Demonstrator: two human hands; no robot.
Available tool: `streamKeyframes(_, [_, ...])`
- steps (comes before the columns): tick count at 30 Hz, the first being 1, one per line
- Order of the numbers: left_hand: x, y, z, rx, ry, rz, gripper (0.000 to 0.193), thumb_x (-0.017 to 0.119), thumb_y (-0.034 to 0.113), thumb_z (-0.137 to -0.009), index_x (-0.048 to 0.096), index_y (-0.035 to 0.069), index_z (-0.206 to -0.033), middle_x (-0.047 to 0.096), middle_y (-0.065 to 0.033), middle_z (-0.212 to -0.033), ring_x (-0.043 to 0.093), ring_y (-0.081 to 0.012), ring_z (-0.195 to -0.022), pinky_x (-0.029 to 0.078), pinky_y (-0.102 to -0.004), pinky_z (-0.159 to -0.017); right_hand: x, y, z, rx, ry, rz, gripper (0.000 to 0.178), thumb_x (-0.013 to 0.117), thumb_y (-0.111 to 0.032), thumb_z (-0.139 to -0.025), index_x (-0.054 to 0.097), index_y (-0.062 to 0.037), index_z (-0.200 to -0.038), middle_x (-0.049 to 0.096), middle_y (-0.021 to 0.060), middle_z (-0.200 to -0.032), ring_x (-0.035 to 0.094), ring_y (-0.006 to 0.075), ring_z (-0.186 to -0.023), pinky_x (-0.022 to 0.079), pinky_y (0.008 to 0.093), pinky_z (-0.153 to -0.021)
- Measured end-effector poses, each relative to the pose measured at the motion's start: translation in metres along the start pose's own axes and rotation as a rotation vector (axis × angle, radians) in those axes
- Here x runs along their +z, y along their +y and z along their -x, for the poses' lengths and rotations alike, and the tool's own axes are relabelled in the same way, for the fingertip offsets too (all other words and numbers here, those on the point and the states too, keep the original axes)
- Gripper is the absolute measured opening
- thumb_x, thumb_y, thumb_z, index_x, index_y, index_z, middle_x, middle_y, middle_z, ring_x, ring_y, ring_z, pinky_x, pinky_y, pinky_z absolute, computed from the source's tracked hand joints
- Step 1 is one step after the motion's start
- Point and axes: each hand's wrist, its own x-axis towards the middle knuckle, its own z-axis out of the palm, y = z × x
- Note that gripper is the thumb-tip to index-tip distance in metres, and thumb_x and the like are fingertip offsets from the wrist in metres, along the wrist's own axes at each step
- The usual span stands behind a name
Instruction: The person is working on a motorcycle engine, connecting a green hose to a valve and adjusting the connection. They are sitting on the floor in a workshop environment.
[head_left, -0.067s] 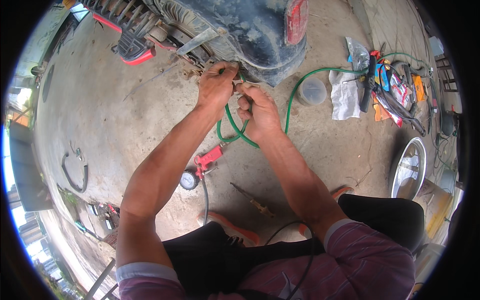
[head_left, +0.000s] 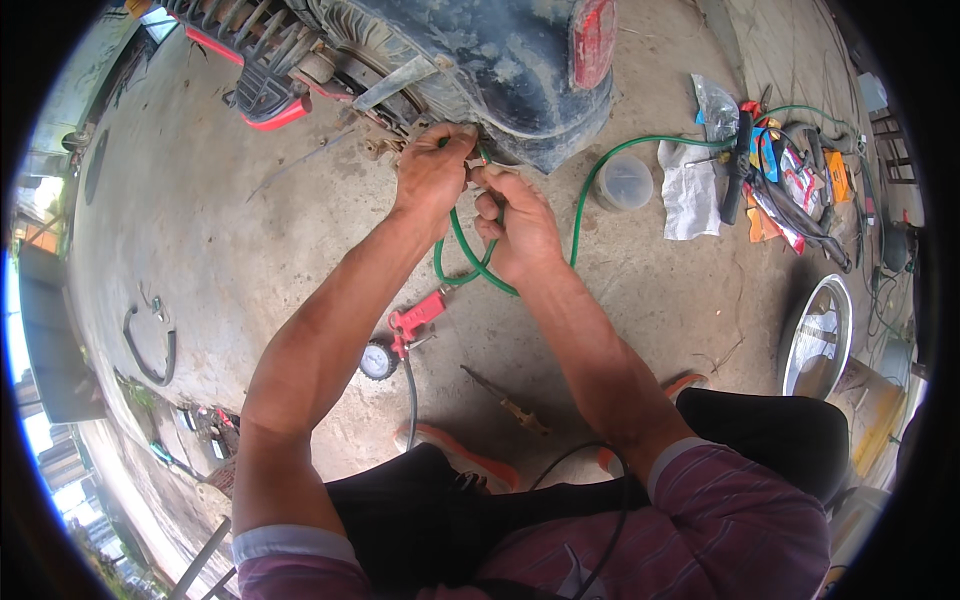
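My left hand point(head_left: 428, 182) and my right hand point(head_left: 527, 228) are close together beside the low rear of a muddy motorcycle point(head_left: 510, 75). Both have bent, closed fingers, and their fingertips nearly meet. Whatever they pinch is small and mostly hidden by the fingers; a thin orange-brown bit shows between them. A green air hose point(head_left: 581, 200) loops beneath both hands and passes behind them. Just below lies a red tyre inflator gun point(head_left: 418, 316), with a round dial gauge point(head_left: 378, 361) and a grey hose attached.
A clear plastic tub point(head_left: 625, 182) stands to the right. Beyond it are scattered packets, tools and a black bar point(head_left: 736, 168). Farther right is a metal basin point(head_left: 817, 336). A thin brass-handled tool point(head_left: 520, 414) lies near my shoes. At left rests a curved black tube point(head_left: 143, 352).
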Motion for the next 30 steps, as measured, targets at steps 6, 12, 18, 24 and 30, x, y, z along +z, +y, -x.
streamKeyframes(6, [0.002,-0.003,-0.002,-0.011,0.009,0.071,0.016,0.064,0.019,-0.094,0.066,0.005,-0.087,0.058,-0.0011,-0.075,0.050,-0.0105,-0.063,0.040,-0.0270,-0.056,0.003,0.001,-0.002,0.022,0.008,-0.079,0.011,0.067,-0.017,-0.089,0.060,-0.0085,-0.093,0.062,-0.0003,-0.089,0.040,0.0055,-0.059,0.029,0.0228,-0.050])
streamKeyframes(12, [0.002,-0.003,-0.002,0.001,-0.010,0.100,0.017,0.064,0.020,-0.095,0.067,0.004,-0.089,0.060,-0.0019,-0.077,0.054,-0.0110,-0.064,0.044,-0.0273,-0.059,0.006,0.006,-0.004,0.006,0.020,-0.111,0.011,0.068,-0.017,-0.088,0.061,-0.0094,-0.091,0.060,-0.0015,-0.083,0.038,0.0058,-0.056,0.027,0.0238,-0.049])
streamKeyframes(18, [-0.002,0.000,0.000,-0.022,-0.013,-0.003,0.019,0.063,0.021,-0.095,0.067,0.002,-0.095,0.064,-0.0040,-0.084,0.058,-0.0122,-0.070,0.047,-0.0293,-0.063,0.007,0.004,-0.001,0.008,0.026,-0.118,0.012,0.067,-0.018,-0.091,0.061,-0.0086,-0.096,0.063,-0.0007,-0.091,0.039,0.0044,-0.059,0.029,0.0214,-0.051])
streamKeyframes(24, [-0.011,0.007,0.003,-0.019,-0.065,-0.178,0.025,0.060,0.019,-0.096,0.067,-0.001,-0.109,0.067,-0.0056,-0.093,0.061,-0.0139,-0.086,0.048,-0.0303,-0.072,0.007,0.005,-0.001,0.029,0.072,-0.185,0.014,0.069,-0.017,-0.089,0.061,-0.0107,-0.098,0.065,-0.0005,-0.093,0.042,0.0038,-0.060,0.031,0.0199,-0.050])
streamKeyframes(30, [-0.012,0.009,0.007,-0.007,-0.071,-0.183,0.033,0.057,0.017,-0.097,0.063,-0.001,-0.123,0.068,-0.0083,-0.102,0.064,-0.0157,-0.093,0.049,-0.0307,-0.077,0.008,0.005,-0.001,0.026,0.080,-0.194,0.015,0.070,-0.017,-0.089,0.061,-0.0108,-0.098,0.065,-0.0005,-0.094,0.042,0.0038,-0.060,0.031,0.0199,-0.050])
